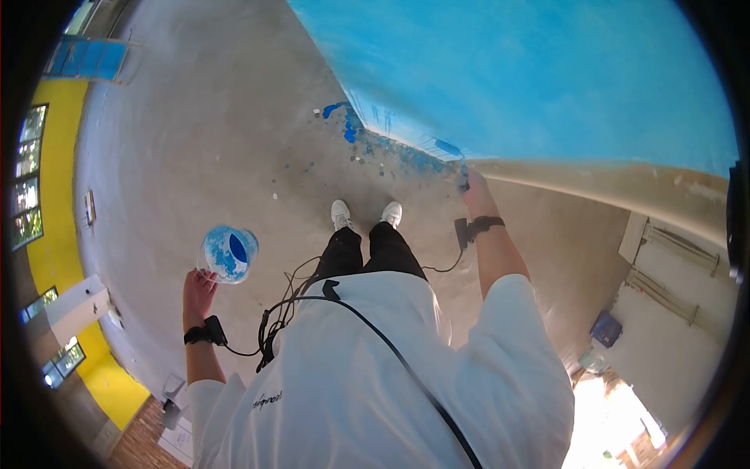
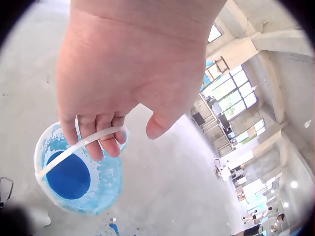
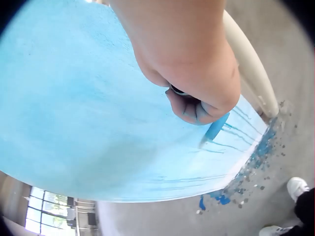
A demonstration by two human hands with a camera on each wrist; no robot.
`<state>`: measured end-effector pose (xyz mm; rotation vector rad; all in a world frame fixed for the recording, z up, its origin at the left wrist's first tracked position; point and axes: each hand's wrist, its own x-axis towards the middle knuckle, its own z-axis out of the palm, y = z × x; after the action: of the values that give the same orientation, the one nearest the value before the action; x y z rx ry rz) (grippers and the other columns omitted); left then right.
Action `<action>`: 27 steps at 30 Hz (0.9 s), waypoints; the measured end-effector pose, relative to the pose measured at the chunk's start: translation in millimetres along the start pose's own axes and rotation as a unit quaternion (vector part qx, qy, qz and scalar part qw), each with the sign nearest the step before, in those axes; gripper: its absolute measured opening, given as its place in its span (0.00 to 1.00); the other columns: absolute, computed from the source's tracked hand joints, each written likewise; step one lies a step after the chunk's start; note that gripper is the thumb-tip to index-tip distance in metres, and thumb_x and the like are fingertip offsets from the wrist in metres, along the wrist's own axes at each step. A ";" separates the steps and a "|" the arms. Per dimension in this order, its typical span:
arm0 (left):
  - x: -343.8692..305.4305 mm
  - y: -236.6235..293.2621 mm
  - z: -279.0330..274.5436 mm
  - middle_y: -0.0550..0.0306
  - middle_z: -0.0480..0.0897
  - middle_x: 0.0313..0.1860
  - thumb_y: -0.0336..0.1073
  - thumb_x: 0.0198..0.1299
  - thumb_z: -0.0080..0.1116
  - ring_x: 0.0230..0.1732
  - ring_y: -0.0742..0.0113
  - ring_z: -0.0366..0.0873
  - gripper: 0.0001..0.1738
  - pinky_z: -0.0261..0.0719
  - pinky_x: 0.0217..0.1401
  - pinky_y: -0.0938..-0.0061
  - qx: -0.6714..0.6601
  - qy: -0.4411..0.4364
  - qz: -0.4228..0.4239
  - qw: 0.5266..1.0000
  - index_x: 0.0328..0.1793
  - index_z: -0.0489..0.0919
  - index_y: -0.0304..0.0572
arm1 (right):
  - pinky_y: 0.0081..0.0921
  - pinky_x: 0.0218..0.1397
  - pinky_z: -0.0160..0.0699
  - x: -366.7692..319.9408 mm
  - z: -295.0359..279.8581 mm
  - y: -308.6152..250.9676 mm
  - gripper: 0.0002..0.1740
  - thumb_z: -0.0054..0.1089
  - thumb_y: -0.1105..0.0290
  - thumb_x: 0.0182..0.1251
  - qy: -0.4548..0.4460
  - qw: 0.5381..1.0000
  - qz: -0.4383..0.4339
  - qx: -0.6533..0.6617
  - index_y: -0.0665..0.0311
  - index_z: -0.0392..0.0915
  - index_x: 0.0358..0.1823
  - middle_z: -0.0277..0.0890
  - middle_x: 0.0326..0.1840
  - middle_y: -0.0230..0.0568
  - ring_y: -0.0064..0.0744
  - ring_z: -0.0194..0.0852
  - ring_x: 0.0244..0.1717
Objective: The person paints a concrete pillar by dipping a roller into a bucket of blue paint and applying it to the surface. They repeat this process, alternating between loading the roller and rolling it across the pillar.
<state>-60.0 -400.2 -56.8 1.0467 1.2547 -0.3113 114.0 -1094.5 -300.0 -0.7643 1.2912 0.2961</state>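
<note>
My left hand (image 1: 201, 291) holds a paint bucket (image 1: 212, 256) by its thin white handle (image 2: 64, 155), with the fingers hooked round it and the thumb apart. Dark blue paint (image 2: 69, 176) lies inside, and lighter blue smears coat the bucket's walls. On the other side, my right hand (image 3: 202, 96) grips the handle of a paint roller, largely hidden within the fist. Its blue roller sleeve (image 3: 216, 128) lies against the lower part of a light blue wall (image 1: 547, 78), close to the corner. Thin blue drips (image 3: 236, 135) run down the paler strip there.
Blue splashes and spots (image 1: 349, 134) mark the grey floor (image 1: 195, 117) along the wall's foot. White shoes (image 1: 341, 213) stand near them. A black cable (image 1: 391, 352) crosses the white shirt. Yellow wall and windows (image 1: 30, 172) lie far left; a blue box (image 1: 606, 329) sits at right.
</note>
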 end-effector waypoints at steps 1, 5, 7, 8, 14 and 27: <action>2.4 -1.7 -2.3 0.63 0.76 0.40 0.49 0.60 0.54 0.51 0.64 0.72 0.13 0.63 0.62 0.64 0.007 -0.008 -0.002 1.000 0.34 0.72 0.50 | 0.17 0.14 0.51 -8.7 -0.6 2.7 0.09 0.49 0.74 0.66 -0.011 0.999 0.017 0.032 0.59 0.64 0.26 0.56 0.16 0.27 0.20 0.51 0.13; 10.6 -9.0 -14.2 0.64 0.76 0.40 0.50 0.60 0.53 0.54 0.64 0.71 0.14 0.61 0.63 0.62 -0.003 0.015 -0.018 1.000 0.34 0.72 0.50 | 0.15 0.14 0.49 -89.1 -49.6 -15.6 0.06 0.48 0.73 0.68 -0.158 0.979 0.045 0.118 0.60 0.66 0.31 0.57 0.18 0.26 0.17 0.50 0.14; 13.9 -8.0 -10.5 0.63 0.75 0.43 0.50 0.60 0.53 0.56 0.63 0.69 0.15 0.60 0.65 0.61 -0.015 0.004 -0.028 0.999 0.39 0.72 0.48 | 0.14 0.14 0.48 -148.8 -75.0 -42.3 0.03 0.48 0.73 0.69 -0.205 0.960 0.075 0.175 0.61 0.67 0.35 0.58 0.20 0.26 0.15 0.50 0.15; 15.7 -8.6 -9.0 0.63 0.75 0.43 0.50 0.60 0.53 0.56 0.63 0.69 0.15 0.60 0.65 0.61 -0.012 -0.001 -0.027 1.000 0.39 0.72 0.48 | 0.14 0.14 0.48 -176.2 -79.2 -46.9 0.03 0.48 0.73 0.69 -0.205 0.960 0.070 0.180 0.61 0.67 0.35 0.58 0.20 0.26 0.15 0.50 0.15; 15.8 -14.8 6.6 0.61 0.72 0.51 0.55 0.59 0.51 0.63 0.62 0.64 0.25 0.57 0.67 0.61 0.025 -0.008 -0.022 0.999 0.51 0.70 0.42 | 0.14 0.15 0.48 -227.5 -88.9 -52.0 0.02 0.49 0.72 0.68 -0.159 0.975 -0.003 0.152 0.61 0.69 0.37 0.59 0.22 0.26 0.15 0.52 0.17; -16.0 4.4 9.8 0.61 0.76 0.37 0.51 0.62 0.49 0.50 0.62 0.72 0.18 0.68 0.57 0.63 -0.060 -0.039 0.040 0.997 0.40 0.72 0.44 | 0.17 0.12 0.50 -35.2 -72.6 4.1 0.07 0.51 0.75 0.64 -0.095 0.989 -0.040 0.104 0.58 0.64 0.29 0.57 0.18 0.27 0.18 0.53 0.13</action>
<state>-56.3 -410.8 -41.2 0.9702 1.1438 -0.2102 47.2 -1131.8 -274.1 -0.5938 1.0890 0.1621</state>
